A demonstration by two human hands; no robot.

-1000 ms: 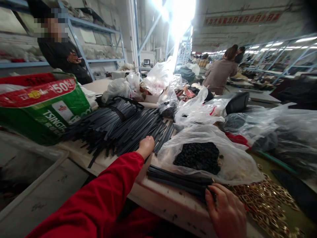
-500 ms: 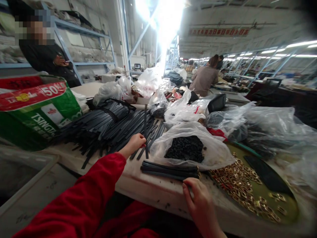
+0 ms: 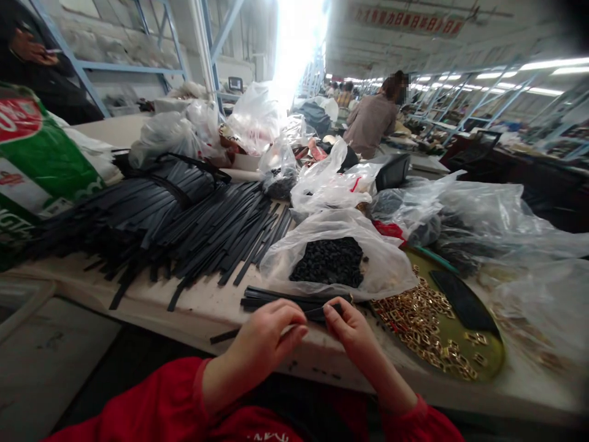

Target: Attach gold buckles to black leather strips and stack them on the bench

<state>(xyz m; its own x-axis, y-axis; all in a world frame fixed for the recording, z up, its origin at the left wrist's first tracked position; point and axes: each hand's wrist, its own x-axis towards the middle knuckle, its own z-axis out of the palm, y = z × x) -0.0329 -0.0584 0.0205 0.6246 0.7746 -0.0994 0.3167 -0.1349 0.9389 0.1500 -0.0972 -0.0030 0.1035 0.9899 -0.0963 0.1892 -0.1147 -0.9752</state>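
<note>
My left hand is closed around a black strap, whose free end sticks out to the left below the palm. The thumb and fingers of my right hand pinch at what looks like the strap's other end; the fingertips hide the detail. Just behind both hands lies a neat stack of black straps. An open clear plastic bag of small black pieces stands beyond it. To the right, gold metal buckles are heaped on a yellowish oval tray.
A large pile of black straps covers the table's left side, by a green bag. More plastic bags crowd the back. A dark flat piece rests on the tray. A person sits ahead; another's hands show at upper left.
My left hand has come from the strap pile toward my right hand, bringing one strap down. My right hand now pinches near that strap's end. The view has shifted right and down.
</note>
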